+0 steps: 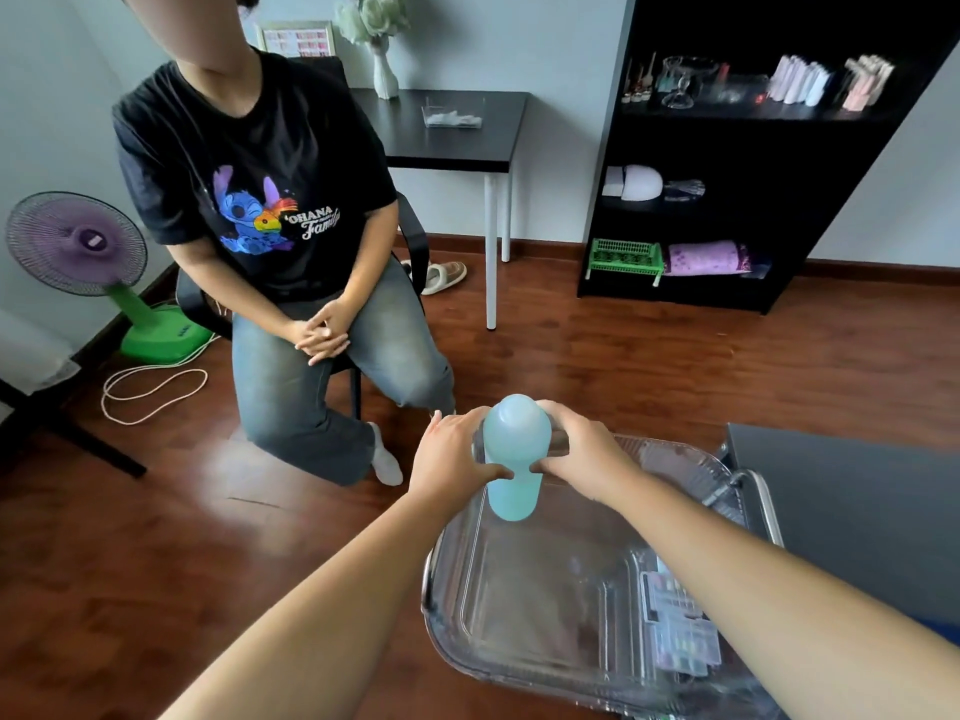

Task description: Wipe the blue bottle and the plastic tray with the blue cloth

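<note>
As left hand (451,455) and right hand (583,454) grip its sides, the translucent pale-blue bottle (515,433) is upright.

We saw the blue bottle (515,449), pale and translucent with a rounded cap, upright over the far end of the plastic tray (540,610). The clear tray lay flat, its rim raised.

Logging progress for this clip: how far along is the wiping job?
Nothing looks wiped yet. The left hand and right hand grip the blue bottle at the far end of the tray. No cloth is in view, so wiping both bottle and tray remains.
</note>
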### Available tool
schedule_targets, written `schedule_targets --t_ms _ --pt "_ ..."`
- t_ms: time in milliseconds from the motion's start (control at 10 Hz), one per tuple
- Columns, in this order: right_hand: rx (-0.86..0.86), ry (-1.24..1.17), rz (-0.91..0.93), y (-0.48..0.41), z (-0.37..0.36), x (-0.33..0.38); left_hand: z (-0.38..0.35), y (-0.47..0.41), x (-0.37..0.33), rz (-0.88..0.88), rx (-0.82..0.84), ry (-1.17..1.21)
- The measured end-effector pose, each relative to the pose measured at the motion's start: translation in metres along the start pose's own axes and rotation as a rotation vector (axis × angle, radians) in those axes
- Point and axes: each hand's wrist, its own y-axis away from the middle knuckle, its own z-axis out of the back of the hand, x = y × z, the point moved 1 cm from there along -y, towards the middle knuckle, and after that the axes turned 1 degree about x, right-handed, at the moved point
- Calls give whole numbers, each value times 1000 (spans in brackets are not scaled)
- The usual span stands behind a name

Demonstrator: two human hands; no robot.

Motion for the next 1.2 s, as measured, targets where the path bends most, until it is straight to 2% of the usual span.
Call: schedule_targets --t_ms 400,1100,1200 --pt "2 -28 -29 -11 0 7 1 -9 4 69 37 62" --pt "-15 -100 -106 -7 -15 10 15 -11 2 24 161 6" --pt "-41 -70 -127 0 -11 2 17 6 -4 15 59 -9"
